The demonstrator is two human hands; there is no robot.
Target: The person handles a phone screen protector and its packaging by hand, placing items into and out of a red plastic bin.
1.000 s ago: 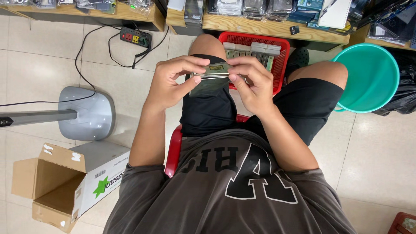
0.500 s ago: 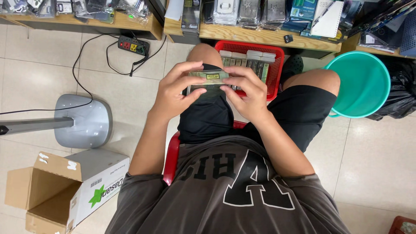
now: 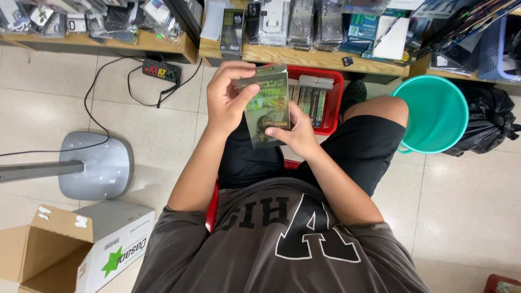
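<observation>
I hold a flat green package (image 3: 267,106) upright in front of me, its printed face toward the camera. My left hand (image 3: 228,97) grips its upper left edge, fingers wrapped over the top. My right hand (image 3: 296,133) supports the lower right corner with the thumb on the front. Behind the package, a red basket (image 3: 332,103) on the floor holds several similar boxes standing on edge. I sit on a red stool (image 3: 211,209), wearing a grey shirt and black shorts.
A teal bucket (image 3: 434,114) and a black bag (image 3: 488,125) stand at the right. A wooden shelf (image 3: 304,54) with packaged goods runs along the top. A grey stand base (image 3: 97,165), a power strip (image 3: 161,70) and an open cardboard box (image 3: 65,249) are at the left.
The package has been raised and turned from lying flat between both hands to standing upright facing the camera. My view has tilted, bringing the shelf and basket closer.
</observation>
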